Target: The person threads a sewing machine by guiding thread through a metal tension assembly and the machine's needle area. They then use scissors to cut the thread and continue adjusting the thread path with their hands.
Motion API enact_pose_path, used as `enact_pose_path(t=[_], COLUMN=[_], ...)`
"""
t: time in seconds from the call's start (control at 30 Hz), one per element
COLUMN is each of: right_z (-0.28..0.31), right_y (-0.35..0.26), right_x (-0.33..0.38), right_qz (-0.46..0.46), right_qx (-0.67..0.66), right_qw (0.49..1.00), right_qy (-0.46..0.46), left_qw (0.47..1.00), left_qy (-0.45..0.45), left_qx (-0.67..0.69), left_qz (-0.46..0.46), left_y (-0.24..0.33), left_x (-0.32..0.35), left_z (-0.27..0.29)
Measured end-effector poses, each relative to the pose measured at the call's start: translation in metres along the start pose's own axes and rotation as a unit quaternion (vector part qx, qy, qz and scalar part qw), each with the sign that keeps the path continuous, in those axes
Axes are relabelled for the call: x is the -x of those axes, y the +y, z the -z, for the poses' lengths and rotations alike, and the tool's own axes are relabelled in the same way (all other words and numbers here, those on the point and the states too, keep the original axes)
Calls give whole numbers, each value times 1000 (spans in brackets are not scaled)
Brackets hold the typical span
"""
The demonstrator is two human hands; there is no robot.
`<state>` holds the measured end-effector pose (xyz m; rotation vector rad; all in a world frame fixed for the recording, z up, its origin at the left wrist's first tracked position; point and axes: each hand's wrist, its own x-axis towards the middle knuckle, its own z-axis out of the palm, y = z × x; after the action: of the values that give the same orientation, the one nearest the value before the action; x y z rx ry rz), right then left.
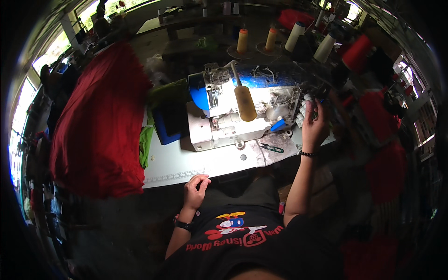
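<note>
An overlock sewing machine (219,135), white with blue parts, stands on the white table under a bright light. My right hand (316,126) is at the machine's right end, its thumb and fingers closed on the white ridged handwheel (302,111). At the table's front edge, my left hand (196,189) has its fingers curled in, with nothing visible in them. Green-handled thread snips (272,148) lie on a pale cloth (277,156) in front of the machine. A lamp with a yellowish head (245,103) hangs over the machine.
A large heap of red fabric (100,126) covers the table's left side, with bright green fabric (146,142) beside it. Behind the machine stand orange thread cones (242,41) and white cones (295,36). A measuring scale (175,176) runs along the table's front edge (224,175).
</note>
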<state>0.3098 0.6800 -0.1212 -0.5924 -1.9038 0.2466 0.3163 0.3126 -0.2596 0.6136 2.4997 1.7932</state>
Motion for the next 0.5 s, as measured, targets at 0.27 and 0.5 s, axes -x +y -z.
enact_pose_path(t=[0.27, 0.5], right_z=[-2, 1], right_y=[1, 3], right_x=[2, 6], right_qz=[21, 12], right_qx=[-42, -11], right_qw=[998, 1000], right_qy=[37, -14], left_qw=[999, 995], left_qy=[-19, -16], left_qx=[-39, -74], left_qz=[0, 67], left_y=[-15, -48], left_x=[25, 62], left_z=[13, 30])
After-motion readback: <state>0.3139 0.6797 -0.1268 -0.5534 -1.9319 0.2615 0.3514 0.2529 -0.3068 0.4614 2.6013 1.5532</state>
